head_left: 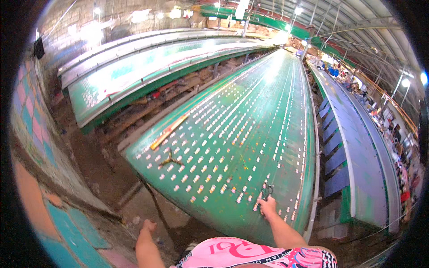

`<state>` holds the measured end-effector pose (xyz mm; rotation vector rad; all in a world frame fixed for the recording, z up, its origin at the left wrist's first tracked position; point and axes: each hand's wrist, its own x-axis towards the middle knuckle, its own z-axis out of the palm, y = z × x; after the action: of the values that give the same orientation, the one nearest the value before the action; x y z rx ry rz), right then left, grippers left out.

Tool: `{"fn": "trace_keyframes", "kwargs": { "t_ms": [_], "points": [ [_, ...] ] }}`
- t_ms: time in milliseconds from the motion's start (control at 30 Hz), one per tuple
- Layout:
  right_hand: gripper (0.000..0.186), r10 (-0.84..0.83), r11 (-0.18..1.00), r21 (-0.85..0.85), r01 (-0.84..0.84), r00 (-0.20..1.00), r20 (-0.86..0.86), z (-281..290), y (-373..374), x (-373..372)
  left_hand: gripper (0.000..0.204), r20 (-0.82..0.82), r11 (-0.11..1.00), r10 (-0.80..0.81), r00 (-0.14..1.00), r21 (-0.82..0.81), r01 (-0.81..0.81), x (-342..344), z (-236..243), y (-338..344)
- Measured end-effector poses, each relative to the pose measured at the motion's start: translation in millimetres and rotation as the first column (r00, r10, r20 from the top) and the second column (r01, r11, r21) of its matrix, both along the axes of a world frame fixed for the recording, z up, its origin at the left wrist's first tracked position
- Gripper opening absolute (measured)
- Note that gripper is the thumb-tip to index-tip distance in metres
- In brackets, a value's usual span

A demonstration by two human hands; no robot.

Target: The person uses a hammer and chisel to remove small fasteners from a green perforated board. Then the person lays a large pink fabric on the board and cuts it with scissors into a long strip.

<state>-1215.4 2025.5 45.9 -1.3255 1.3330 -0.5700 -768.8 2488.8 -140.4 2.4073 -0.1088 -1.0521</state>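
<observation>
Work at a long printing-style table, seen from above the worker. Nearest is a pink garment with bold lettering and patterned trim (210, 251). To its left, the left hand (149, 226) hangs beside the table's near corner, apart from it; no object shows in it, but the curl of its fingers cannot be told. At right, the right hand (268, 207) is closed around a dark tool with a looped outline (268, 191), located over the near right part of a long green flat-topped table (243, 222). The tool's long axis runs roughly along the table, its free end pointing away from the worker; its exact kind is too small to tell.

Beyond the hand, small whitish marks in rows (193, 169) extend toward the far end. The arrangement in rows appears well established; some marks carry yellow or reddish touches, others look plain. Whether this separates finished from remaining work cannot be determined.

On the left half lie a brownish three-armed object (170, 160) and, farther off, a straight yellow strip (169, 132), slanting away to the right. Flanking are a pale green table with a raised edge (82, 105), left, and a blue-violet sloping table (357, 147), right. Bright lamps (405, 83) hang beyond.
</observation>
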Motion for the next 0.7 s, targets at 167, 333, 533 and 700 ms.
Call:
{"fn": "trace_keyframes", "kwargs": {
  "t_ms": [167,333,533,700],
  "points": [
    [0.022,-0.014,0.999,-0.05,0.013,0.999,-0.035,-8,-5,3,0.046,0.077,0.958,0.251,0.965,-0.164,-0.236,83,51,28],
    [0.021,-0.108,0.991,-0.083,0.102,0.992,-0.071,-10,0,15,0.038,0.051,0.948,0.276,0.96,-0.179,-0.263,131,73,48],
    [0.025,-0.253,0.962,-0.128,0.243,0.965,-0.07,-31,-10,2,0.044,-0.038,0.994,-0.105,0.994,0.007,0.106,220,63,41],
    [0.032,-0.633,0.738,-0.46,0.493,0.743,-0.219,-87,-56,-26,0.051,0.128,0.972,-0.209,0.969,0.14,0.191,303,48,67]
  ]
}}
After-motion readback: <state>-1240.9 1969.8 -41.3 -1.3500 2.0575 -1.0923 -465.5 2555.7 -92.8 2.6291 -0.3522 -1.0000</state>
